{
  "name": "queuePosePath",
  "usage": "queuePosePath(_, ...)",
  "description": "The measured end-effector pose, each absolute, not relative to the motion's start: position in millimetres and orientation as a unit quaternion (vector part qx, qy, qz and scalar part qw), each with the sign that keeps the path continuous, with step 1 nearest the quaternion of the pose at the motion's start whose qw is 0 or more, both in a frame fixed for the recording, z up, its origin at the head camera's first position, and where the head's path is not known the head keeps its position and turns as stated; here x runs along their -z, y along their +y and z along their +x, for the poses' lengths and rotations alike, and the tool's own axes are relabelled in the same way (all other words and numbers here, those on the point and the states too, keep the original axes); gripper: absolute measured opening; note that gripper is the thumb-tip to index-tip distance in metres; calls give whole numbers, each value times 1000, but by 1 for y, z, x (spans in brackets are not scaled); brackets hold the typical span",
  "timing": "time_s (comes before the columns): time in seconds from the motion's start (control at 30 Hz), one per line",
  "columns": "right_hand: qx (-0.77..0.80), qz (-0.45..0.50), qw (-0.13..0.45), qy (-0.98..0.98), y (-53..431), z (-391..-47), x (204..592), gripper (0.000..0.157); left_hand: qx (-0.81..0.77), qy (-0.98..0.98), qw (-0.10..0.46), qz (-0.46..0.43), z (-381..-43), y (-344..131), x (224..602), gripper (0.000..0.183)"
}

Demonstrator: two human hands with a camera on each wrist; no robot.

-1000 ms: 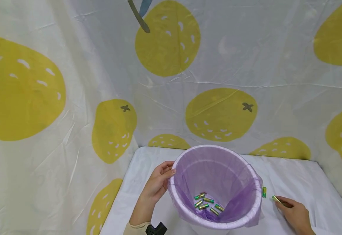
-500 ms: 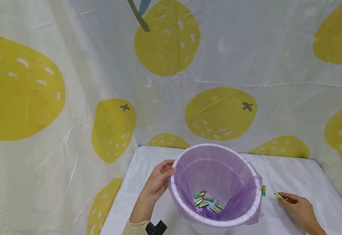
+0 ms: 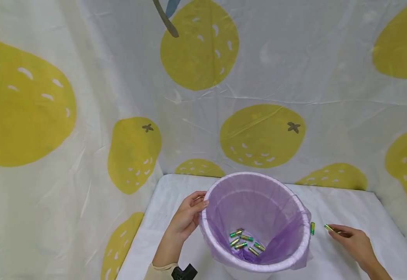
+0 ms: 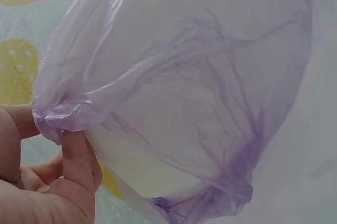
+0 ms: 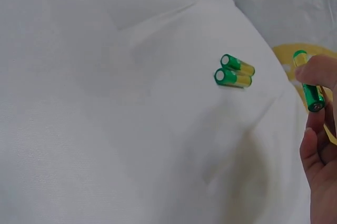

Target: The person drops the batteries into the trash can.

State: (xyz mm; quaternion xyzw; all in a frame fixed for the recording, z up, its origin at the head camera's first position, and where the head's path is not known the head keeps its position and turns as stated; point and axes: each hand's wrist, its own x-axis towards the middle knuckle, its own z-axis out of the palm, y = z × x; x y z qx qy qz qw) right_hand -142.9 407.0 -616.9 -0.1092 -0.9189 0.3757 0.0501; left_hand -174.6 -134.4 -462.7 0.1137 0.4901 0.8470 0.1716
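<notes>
My left hand (image 3: 186, 217) grips the left rim of a trash bin (image 3: 248, 268), thumb over the edge and fingers outside. In the left wrist view, that hand pinches the gathered edge of the bin's translucent purple bag (image 4: 200, 92). Several green-and-gold batteries (image 3: 240, 245) lie at the bottom of the bag. Right of the bin, my right hand (image 3: 355, 243) pinches a battery (image 5: 311, 89) between thumb and fingers, above the table. Two more batteries (image 5: 235, 71) lie side by side on the white cloth in the right wrist view; the head view shows a battery (image 3: 312, 228) close to the bin's right rim.
A white cloth (image 3: 357, 206) covers the table. Behind it and to the left hang pale curtains (image 3: 189, 112) printed with large yellow fruit. A black wrist camera (image 3: 184, 272) is strapped at my left wrist.
My right hand has lifted slightly away from the table's front with the battery still pinched. My left hand and the bin have stayed nearly in place.
</notes>
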Motion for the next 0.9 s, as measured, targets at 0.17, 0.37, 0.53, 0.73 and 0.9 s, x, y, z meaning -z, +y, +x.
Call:
queuePosePath(0.17,-364,-88,73,-924,403,-144,612,39,-851,482,176,114,-174,-136,463,26)
queuePosePath(0.37,-346,-66,86,-932,398,-150,599,37,-852,481,174,112,-173,-136,464,27)
queuePosePath(0.53,-343,-34,90,-934,391,-152,584,32,-852,482,175,108,-171,-136,464,26)
queuePosePath(0.73,-352,4,118,-929,383,-155,566,26,-851,481,175,114,-172,-137,463,27)
queuePosePath(0.9,-360,16,114,-926,381,-157,557,26,-852,478,179,114,-173,-137,463,27)
